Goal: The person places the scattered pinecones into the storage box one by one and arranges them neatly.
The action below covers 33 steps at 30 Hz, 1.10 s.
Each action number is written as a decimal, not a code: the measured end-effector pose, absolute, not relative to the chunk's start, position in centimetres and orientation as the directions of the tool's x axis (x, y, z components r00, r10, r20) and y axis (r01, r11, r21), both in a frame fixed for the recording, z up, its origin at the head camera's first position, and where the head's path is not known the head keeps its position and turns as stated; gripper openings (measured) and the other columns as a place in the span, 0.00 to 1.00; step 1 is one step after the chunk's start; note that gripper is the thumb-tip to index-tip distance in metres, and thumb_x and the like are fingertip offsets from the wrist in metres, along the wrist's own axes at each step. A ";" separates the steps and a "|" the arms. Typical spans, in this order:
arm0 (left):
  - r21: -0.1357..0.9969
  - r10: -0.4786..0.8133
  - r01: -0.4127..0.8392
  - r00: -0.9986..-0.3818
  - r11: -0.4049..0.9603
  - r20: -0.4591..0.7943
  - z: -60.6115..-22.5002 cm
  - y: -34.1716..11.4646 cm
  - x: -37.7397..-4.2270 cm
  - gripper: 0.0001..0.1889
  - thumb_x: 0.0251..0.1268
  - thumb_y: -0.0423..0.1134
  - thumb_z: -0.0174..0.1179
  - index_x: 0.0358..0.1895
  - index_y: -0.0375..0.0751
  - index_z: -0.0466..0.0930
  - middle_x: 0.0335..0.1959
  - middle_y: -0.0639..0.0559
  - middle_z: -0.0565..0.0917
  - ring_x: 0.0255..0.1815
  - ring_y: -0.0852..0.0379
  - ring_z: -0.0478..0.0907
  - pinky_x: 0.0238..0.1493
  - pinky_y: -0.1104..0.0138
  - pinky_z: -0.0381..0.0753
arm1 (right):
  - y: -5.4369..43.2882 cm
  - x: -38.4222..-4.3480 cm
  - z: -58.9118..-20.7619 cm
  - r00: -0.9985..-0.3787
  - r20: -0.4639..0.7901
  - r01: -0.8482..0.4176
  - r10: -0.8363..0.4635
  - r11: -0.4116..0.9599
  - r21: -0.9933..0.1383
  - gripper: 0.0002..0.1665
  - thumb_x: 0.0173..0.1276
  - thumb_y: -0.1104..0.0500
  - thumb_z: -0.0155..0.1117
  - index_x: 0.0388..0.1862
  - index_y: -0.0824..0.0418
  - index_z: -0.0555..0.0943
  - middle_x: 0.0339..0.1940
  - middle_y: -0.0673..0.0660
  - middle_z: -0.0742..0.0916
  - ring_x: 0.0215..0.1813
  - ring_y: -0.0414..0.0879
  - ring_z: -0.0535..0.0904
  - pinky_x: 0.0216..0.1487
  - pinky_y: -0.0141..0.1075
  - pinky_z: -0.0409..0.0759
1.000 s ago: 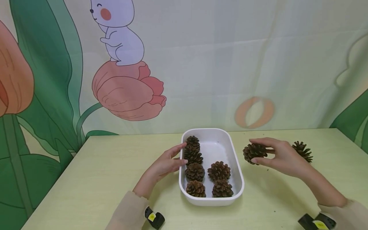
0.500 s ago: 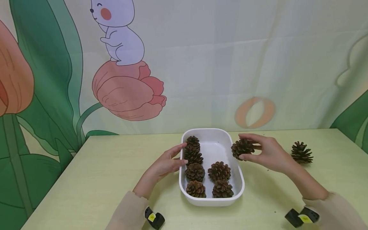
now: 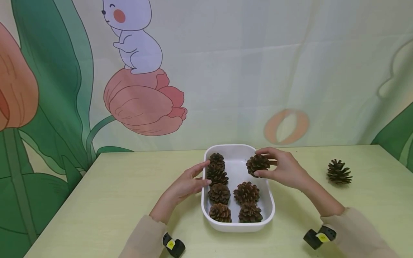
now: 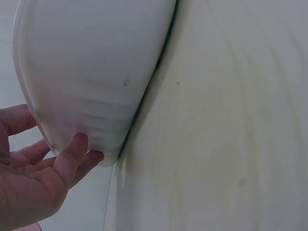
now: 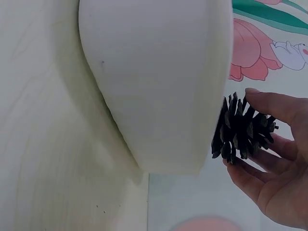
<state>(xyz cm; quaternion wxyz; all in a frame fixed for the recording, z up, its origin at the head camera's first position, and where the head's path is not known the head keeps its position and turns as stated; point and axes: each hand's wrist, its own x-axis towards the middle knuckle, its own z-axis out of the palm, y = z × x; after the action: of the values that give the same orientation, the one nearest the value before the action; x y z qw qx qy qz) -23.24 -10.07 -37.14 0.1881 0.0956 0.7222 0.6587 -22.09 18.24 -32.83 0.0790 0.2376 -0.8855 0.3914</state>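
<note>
A brown pine cone is in my right hand, gripped between thumb and fingers. It is over the right far part of a white tray. In the right wrist view, the held pine cone is just above the tray rim. My left hand holds the tray's left side, with thumb and index fingertips at the rim. Other fingers lie against the outer wall in the left wrist view. Inside, several pine cones line the left side, and two more sit at the near right.
One pine cone lies on the pale yellow table, right of the tray. Behind the table hangs a printed cloth with flowers and a white animal. A black wrist camera is strapped to each sleeve.
My right hand has carried the pine cone leftward from beside the tray to above its far right part. The left hand and the tray have stayed in place.
</note>
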 end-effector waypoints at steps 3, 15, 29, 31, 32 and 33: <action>0.988 0.389 -0.108 -0.910 0.115 -0.144 -37.2 -10.1 -23.3 0.32 0.60 0.25 0.54 0.69 0.42 0.57 0.71 0.35 0.46 0.63 0.34 0.62 0.58 0.52 0.69 | 17.8 -22.4 -33.1 -0.868 0.335 -0.493 -0.366 0.567 -0.659 0.31 0.51 0.61 0.72 0.54 0.69 0.74 0.52 0.65 0.79 0.52 0.60 0.76 0.54 0.48 0.76; 0.990 0.403 -0.117 -0.904 0.084 -0.141 -37.3 -10.0 -23.3 0.33 0.60 0.24 0.53 0.69 0.40 0.55 0.71 0.35 0.44 0.64 0.35 0.60 0.60 0.54 0.68 | 16.3 -24.0 -34.7 -0.888 0.308 -0.454 -0.341 0.545 -0.705 0.30 0.49 0.61 0.73 0.51 0.70 0.75 0.47 0.64 0.81 0.51 0.59 0.77 0.52 0.44 0.78; 0.989 0.392 -0.127 -0.908 0.081 -0.149 -37.3 -10.0 -23.3 0.33 0.60 0.23 0.53 0.69 0.41 0.56 0.72 0.36 0.44 0.63 0.35 0.61 0.59 0.55 0.70 | 15.6 -24.7 -35.4 -0.841 0.351 -0.541 -0.412 0.621 -0.567 0.30 0.49 0.62 0.73 0.51 0.72 0.76 0.48 0.66 0.82 0.51 0.60 0.77 0.52 0.47 0.77; 0.989 0.392 -0.127 -0.908 0.082 -0.149 -37.2 -10.0 -23.3 0.33 0.60 0.23 0.53 0.69 0.41 0.56 0.72 0.36 0.44 0.63 0.35 0.61 0.59 0.55 0.70 | 15.6 -24.8 -35.4 -0.836 0.355 -0.549 -0.420 0.648 -0.528 0.30 0.49 0.61 0.73 0.51 0.72 0.76 0.48 0.65 0.82 0.51 0.60 0.77 0.52 0.49 0.77; 0.988 0.391 -0.127 -0.908 0.083 -0.149 -37.2 -10.0 -23.3 0.33 0.60 0.23 0.53 0.69 0.41 0.56 0.72 0.36 0.44 0.63 0.35 0.61 0.59 0.55 0.70 | 15.5 -24.8 -35.4 -0.832 0.356 -0.554 -0.426 0.656 -0.512 0.30 0.49 0.60 0.73 0.51 0.71 0.76 0.48 0.65 0.82 0.51 0.60 0.77 0.52 0.49 0.77; 0.989 0.391 -0.124 -0.908 0.085 -0.148 -37.2 -10.0 -23.3 0.33 0.60 0.23 0.53 0.69 0.41 0.56 0.72 0.36 0.44 0.63 0.35 0.61 0.59 0.55 0.70 | 15.5 -24.9 -35.4 -0.829 0.355 -0.559 -0.433 0.663 -0.498 0.31 0.49 0.60 0.73 0.51 0.72 0.76 0.48 0.65 0.82 0.51 0.60 0.77 0.52 0.50 0.76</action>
<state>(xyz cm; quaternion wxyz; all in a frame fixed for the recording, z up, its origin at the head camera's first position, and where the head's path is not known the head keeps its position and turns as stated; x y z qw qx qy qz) -23.33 -10.01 -37.21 0.1925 0.0939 0.7108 0.6700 -24.88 15.45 -35.41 0.1035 0.2737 -0.9060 0.3060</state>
